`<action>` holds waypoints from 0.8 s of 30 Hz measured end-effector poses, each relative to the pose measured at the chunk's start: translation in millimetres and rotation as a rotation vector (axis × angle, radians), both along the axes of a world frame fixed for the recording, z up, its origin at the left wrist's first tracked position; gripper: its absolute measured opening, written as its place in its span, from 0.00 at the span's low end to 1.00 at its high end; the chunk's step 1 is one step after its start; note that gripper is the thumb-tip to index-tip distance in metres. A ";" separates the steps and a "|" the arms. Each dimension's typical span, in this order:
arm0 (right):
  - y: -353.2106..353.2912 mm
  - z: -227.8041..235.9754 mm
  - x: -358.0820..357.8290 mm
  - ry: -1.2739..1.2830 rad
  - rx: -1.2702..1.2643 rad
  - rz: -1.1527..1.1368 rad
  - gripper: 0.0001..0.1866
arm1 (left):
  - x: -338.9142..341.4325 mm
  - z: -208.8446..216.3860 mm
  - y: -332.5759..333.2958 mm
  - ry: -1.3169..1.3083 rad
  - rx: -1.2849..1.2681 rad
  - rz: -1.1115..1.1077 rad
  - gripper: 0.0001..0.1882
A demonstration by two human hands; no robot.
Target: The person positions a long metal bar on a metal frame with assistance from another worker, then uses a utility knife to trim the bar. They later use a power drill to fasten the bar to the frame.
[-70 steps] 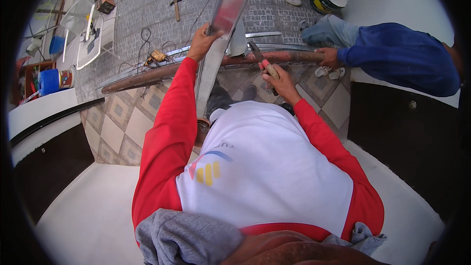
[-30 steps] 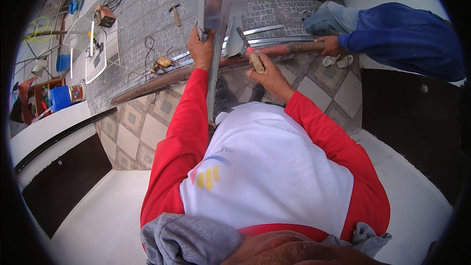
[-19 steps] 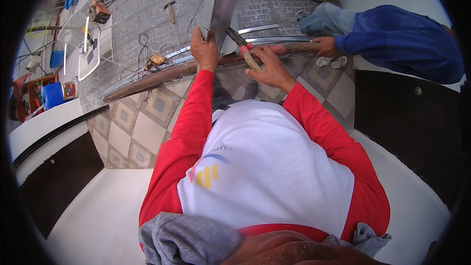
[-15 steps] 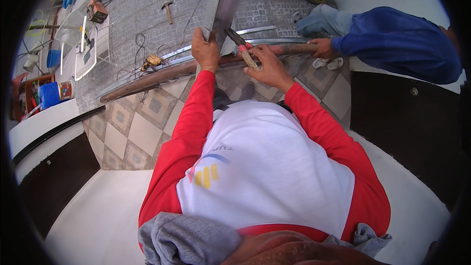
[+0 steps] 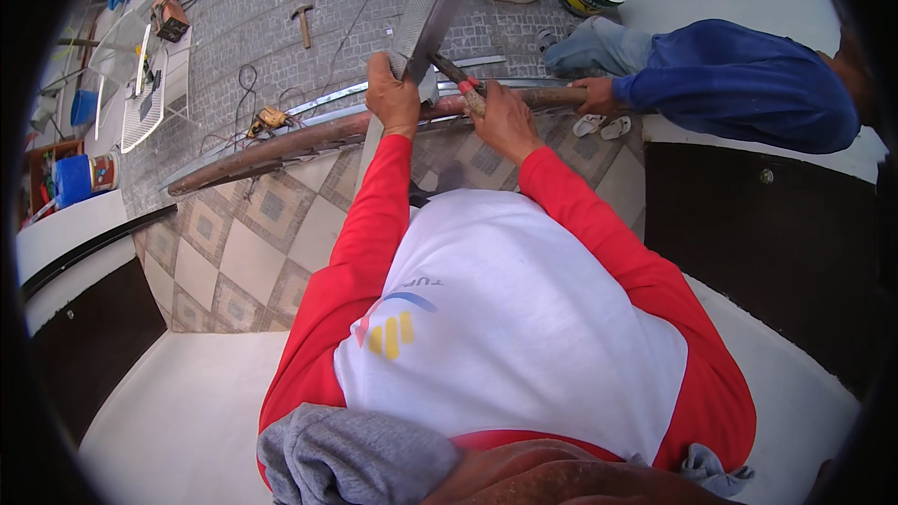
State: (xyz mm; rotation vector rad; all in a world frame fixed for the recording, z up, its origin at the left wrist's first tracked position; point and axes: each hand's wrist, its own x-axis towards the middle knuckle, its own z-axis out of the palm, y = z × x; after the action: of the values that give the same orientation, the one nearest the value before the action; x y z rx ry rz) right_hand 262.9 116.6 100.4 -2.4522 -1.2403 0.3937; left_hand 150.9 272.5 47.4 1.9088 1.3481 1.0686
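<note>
The long metal strip point(image 5: 432, 14) slants ahead and rightward from the left hand point(image 5: 393, 101) pinching it, while the right hand point(image 5: 508, 123), wrapped round the snips point(image 5: 455, 76), is beside its right edge.

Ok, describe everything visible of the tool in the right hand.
The tool, apparently snips, has a dark metal-looking head, red patches midway and a rough tan handle, partly hidden by the right hand gripping it. The head slants up and left, its tip at the edge of the metal channel; whether it bites cannot be told.
</note>
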 end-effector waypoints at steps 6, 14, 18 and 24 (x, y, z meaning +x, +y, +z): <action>4.2 -9.7 18.2 -0.007 -0.135 0.066 0.19 | 4.3 -0.7 -5.7 0.031 -0.017 0.044 0.16; 1.5 14.4 8.7 -0.024 -0.069 0.086 0.33 | 0.7 -0.1 -4.0 -0.003 0.003 0.035 0.15; 2.9 23.7 9.2 -0.083 -0.045 0.085 0.33 | 1.0 3.3 -3.7 0.022 -0.016 0.024 0.15; 4.3 22.9 16.7 -0.139 -0.064 0.107 0.23 | 2.1 0.2 -4.0 -0.062 0.042 0.033 0.16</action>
State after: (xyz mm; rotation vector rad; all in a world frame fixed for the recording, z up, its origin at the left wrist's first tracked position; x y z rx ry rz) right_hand 279.5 120.9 123.4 -2.5105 -1.4413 0.2993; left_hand 152.9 268.6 47.6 1.8740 1.3365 1.1712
